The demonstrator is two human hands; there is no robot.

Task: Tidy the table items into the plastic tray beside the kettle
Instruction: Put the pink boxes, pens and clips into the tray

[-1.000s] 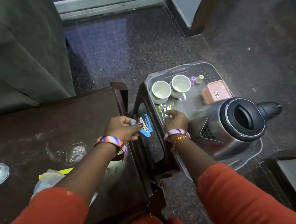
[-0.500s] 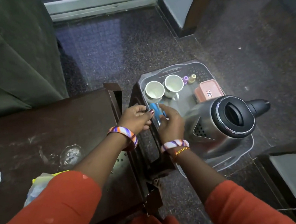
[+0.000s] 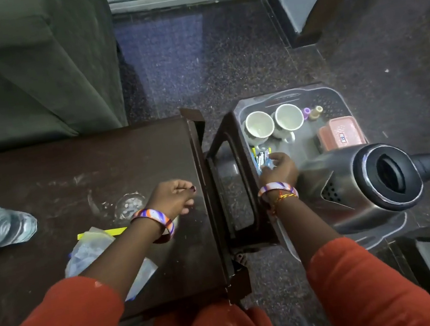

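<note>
Sachets (image 3: 263, 158), small blue and yellow packets, sit pinched in the right hand (image 3: 278, 171) low over the near-left part of the grey plastic tray (image 3: 339, 99), just in front of the two white cups (image 3: 272, 124) and beside the steel kettle (image 3: 363, 181). This looks like the placing step; next the fingers need to let go so the packets lie flat. The left hand (image 3: 175, 197), loosely curled and holding nothing, rests on the dark wooden table (image 3: 68, 169), where a clear plastic bag (image 3: 92, 250) and a glass (image 3: 130, 204) likely wait their turn. Dark speckled floor surrounds both.
</note>
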